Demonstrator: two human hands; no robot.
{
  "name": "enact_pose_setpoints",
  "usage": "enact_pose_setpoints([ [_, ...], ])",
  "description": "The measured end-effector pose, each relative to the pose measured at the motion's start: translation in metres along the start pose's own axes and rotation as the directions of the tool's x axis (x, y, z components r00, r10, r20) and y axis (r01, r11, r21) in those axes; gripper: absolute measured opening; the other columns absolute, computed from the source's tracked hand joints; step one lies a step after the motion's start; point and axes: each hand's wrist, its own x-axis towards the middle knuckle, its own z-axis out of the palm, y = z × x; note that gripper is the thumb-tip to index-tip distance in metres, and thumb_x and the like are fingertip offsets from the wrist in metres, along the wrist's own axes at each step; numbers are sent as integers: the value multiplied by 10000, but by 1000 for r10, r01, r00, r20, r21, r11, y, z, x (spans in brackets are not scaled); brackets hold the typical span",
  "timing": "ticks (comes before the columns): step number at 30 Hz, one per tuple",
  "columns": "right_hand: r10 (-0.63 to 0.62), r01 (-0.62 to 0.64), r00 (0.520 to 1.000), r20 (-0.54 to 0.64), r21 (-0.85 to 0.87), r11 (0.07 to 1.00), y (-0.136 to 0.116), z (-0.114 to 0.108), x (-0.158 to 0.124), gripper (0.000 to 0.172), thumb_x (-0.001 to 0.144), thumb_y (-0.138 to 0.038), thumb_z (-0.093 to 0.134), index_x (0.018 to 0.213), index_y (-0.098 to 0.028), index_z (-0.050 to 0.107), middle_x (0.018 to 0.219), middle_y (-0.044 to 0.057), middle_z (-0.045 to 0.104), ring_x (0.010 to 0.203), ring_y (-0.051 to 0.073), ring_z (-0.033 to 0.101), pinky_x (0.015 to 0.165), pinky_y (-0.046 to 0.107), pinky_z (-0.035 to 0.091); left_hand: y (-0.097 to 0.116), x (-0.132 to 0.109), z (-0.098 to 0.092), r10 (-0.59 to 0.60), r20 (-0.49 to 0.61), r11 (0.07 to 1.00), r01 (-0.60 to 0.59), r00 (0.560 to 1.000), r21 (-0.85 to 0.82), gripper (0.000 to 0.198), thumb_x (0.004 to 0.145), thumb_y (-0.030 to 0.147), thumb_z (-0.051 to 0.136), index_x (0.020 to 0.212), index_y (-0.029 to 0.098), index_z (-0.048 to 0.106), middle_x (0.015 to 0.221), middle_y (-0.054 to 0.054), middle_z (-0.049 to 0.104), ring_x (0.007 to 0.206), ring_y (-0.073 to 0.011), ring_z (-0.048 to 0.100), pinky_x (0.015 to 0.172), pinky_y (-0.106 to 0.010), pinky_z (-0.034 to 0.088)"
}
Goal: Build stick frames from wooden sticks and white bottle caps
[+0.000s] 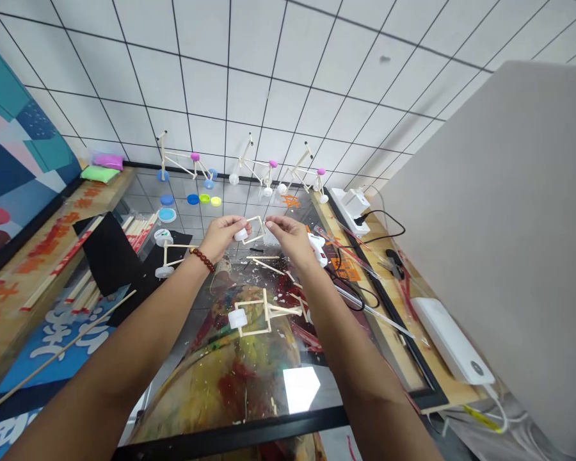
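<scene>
My left hand (221,238) pinches a small frame of pale wooden sticks (254,219) by the end that carries a white bottle-cap wheel (240,235). My right hand (290,235) has its thumb and fingertips together at the frame's right side; whether anything small sits between them is too fine to make out. Closer to me, on the glass tabletop, lies a similar stick frame (267,307) with a white cap wheel (237,318). Left of my left wrist rests another stick piece (166,256) with white wheels. Loose sticks (269,266) lie below my hands.
Several stick tricycle models (180,157) stand along the tiled wall. Coloured caps (193,200) sit before them. Bundled sticks (139,230) and black sheets (106,253) are at left. At right are a glue gun (318,248), power strip (348,211), scissors (394,264) and cables.
</scene>
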Motion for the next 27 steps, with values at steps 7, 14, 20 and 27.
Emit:
enact_pose_setpoints([
  [7,8,-8,999,38,8,1000,-6,2,-4,375,592,-472,846,815,-181,770,819,50,762,759,190,671,740,322,512,-5,-1,4,19,45,999,-17,999,-29,378,583,431,883,739,127,721,757,-69,723,690,-165,662,702,-318,536],
  [14,-20,22,999,44,-35,999,-4,5,-5,333,614,-460,830,783,-176,787,787,48,757,690,174,633,664,299,472,-1,-5,5,8,71,998,-13,997,68,393,587,462,878,745,132,733,692,-63,700,632,-149,613,591,-269,470],
  [20,-47,53,996,74,-80,995,-1,6,-6,287,681,-437,775,809,-180,785,767,29,744,689,169,622,665,296,465,-2,-5,5,32,70,993,-40,997,112,357,607,459,853,686,138,717,635,-51,670,580,-135,572,553,-264,444],
  [27,-42,48,997,70,-84,995,1,6,-5,262,670,-418,771,774,-179,772,753,23,728,690,166,612,667,294,465,-1,-5,6,34,63,993,-41,997,109,313,623,420,831,679,136,712,630,-48,667,583,-136,578,565,-267,441],
])
